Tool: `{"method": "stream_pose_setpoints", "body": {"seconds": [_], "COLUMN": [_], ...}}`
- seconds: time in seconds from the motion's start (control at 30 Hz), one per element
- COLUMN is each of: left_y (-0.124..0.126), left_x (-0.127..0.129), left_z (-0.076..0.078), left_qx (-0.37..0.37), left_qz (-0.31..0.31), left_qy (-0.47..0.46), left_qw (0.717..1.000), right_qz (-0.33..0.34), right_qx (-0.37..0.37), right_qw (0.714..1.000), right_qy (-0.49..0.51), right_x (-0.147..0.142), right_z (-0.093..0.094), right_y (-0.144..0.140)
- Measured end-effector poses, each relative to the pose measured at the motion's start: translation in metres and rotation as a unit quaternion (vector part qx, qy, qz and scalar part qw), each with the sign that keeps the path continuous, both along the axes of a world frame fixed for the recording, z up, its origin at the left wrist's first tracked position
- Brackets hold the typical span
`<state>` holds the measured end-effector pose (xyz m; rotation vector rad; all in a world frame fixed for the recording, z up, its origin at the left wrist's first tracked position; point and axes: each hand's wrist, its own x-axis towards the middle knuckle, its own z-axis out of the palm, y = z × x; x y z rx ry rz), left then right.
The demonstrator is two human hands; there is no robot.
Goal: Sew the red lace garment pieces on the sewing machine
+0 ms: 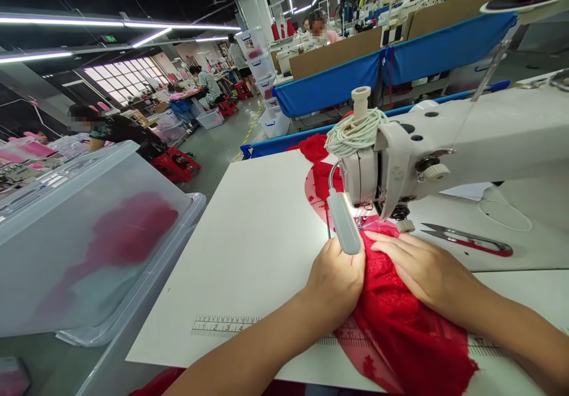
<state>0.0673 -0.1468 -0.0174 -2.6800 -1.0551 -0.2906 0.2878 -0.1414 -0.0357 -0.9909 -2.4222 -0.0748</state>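
Note:
Red lace fabric runs under the needle area of a white sewing machine and spreads down over the table's front edge. At its left edge, just below the presser foot, my left hand is closed with the fingers curled on the cloth; the lamp partly covers them. My right hand lies flat on the lace to the right of the foot, fingers stretched out. More red fabric bunches behind the machine head. The needle itself is hard to make out.
A grey lamp hangs close over my left hand. Thread snips lie right of the machine head. A ruler scale marks the white table. Translucent bins stand at the left. Other people sit farther back.

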Motion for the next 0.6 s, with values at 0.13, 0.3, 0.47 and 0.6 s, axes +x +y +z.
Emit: {"method": "stream_pose_setpoints", "body": {"seconds": [0.13,0.3,0.47,0.6], "left_y": [0.002,0.0023,0.0034,0.0047], "left_x": [0.0008,0.0031,0.0025,0.0013], "left_z": [0.0002,0.0001,0.0014,0.0022], "left_qx": [-0.002,0.003,0.006,0.0], "left_qz": [0.001,0.006,-0.006,-0.001], "left_qy": [0.004,0.014,0.008,0.013], "left_qw": [1.0,1.0,1.0,1.0], "right_qz": [-0.001,0.001,-0.003,0.002], "right_qx": [-0.032,-0.013,0.018,0.001], "right_qw": [0.999,1.0,1.0,1.0], "right_qy": [0.003,-0.002,0.006,0.01], "right_x": [0.0007,-0.0008,-0.0027,-0.0017], "right_z": [-0.0005,0.0045,0.0026,0.0016], "right_y": [0.0011,0.0015,0.0012,0.0031]}}
